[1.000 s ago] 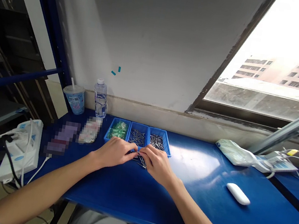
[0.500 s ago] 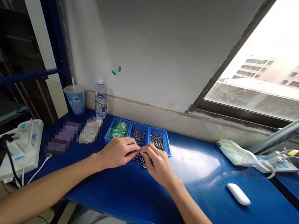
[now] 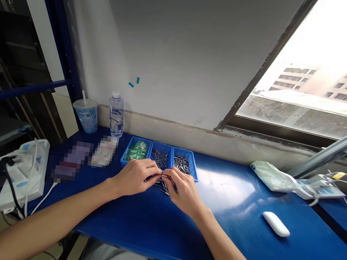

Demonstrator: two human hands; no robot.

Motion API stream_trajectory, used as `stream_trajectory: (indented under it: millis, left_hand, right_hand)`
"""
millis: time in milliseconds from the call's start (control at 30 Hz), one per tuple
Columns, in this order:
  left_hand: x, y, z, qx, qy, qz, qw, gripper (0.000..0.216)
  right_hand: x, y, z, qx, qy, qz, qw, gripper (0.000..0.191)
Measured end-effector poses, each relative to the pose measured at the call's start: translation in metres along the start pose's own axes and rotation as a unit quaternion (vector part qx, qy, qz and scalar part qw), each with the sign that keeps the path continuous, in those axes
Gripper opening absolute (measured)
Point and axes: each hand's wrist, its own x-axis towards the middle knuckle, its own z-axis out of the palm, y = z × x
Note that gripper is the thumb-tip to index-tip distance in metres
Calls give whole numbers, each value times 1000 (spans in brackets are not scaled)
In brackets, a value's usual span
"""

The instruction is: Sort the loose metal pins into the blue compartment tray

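Observation:
My left hand and my right hand meet fingertip to fingertip over the near edge of three blue bins. Between their pinched fingers shows a small, thin metal piece; its exact kind is too small to make out. Beneath the fingers, several slim metal pieces lie loose on the blue tabletop, partly hidden by my hands. The left bin contains green-tinted clear packets. Slim metal pieces fill the middle bin and the right bin.
A lidded cup and a water bottle stand at the back left. Nearer are blurred items and a white power strip with cables. To the right lie a white oblong case, a plastic packet and another power strip.
Both hands stay in nearly the same place with fingertips together. The metal piece between them shows slightly differently. The whole view has shifted a little.

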Motion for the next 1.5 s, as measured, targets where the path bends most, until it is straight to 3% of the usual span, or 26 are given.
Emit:
stream_trajectory:
  millis: [867, 1067, 1500]
  left_hand:
    - [0, 0, -1, 6, -3, -2, 1000, 23]
    - [1, 0, -2, 11, 0, -4, 1000, 20]
    - [1, 0, -1, 7, 4, -1, 1000, 18]
  right_hand:
    - [0, 0, -2, 12, -11, 2, 1000, 29]
    - [1, -1, -2, -2, -16, 7, 1000, 18]
    - [0, 0, -1, 10, -17, 3, 1000, 25]
